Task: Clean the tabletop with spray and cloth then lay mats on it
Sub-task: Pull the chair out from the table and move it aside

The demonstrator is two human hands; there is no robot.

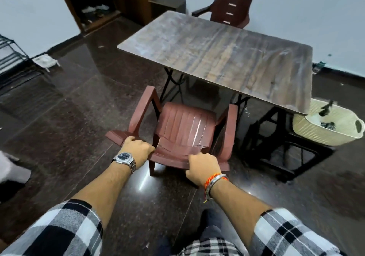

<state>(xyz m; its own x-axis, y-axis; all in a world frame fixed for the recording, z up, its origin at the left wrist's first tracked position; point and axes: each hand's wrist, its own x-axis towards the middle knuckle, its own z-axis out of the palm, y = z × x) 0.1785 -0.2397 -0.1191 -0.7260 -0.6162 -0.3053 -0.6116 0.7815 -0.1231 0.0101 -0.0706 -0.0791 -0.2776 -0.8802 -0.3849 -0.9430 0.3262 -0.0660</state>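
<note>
Both the left hand (136, 149) and the right hand (203, 168) are gripping the top edge of a reddish plastic chair (181, 129) that is standing just before the wood-grain table (223, 58), beside which a cream basket (327, 127) is sitting under the right corner.

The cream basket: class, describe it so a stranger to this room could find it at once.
Start at the wooden table in the middle of the room. Follow its near right corner down to the black metal stand; the cream basket rests there. It alone is pale, ribbed and handled; the chairs are reddish-brown plastic.
</note>
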